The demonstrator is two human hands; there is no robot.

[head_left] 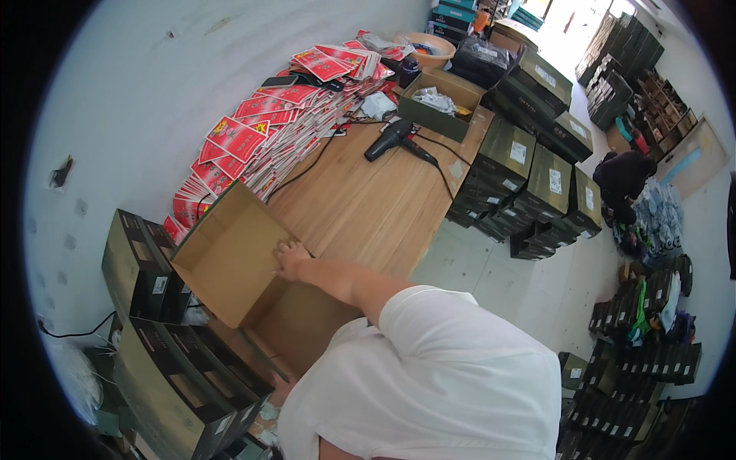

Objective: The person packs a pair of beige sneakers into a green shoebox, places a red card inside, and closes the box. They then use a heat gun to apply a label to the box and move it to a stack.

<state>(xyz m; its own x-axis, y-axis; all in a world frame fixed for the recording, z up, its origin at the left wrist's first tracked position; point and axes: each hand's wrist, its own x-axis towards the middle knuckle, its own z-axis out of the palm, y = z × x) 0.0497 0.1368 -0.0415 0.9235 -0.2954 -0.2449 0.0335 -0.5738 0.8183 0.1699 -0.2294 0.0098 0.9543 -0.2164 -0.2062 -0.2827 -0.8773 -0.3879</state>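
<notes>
A cardboard box [305,318], brown inside and dark outside, lies in front of me with its lid [230,257] raised toward the wall. My right hand [291,259] is at the lid's right edge, its bent fingers gripping the cardboard on the inner side. Lower down, my left hand [284,387] shows only in part beside the box's near edge. The white shirt hides most of that hand and its arm, so its grip is unclear. Part of the box's inside is also covered by my body.
Red-and-white printed packets [238,138] are heaped along the wall, a phone [279,81] on them. A black hair dryer [399,140] and an open box [438,105] sit on the wooden table [353,203]. Dark boxes [184,383] stand left, more [529,172] right. A person [627,180] bends farther off.
</notes>
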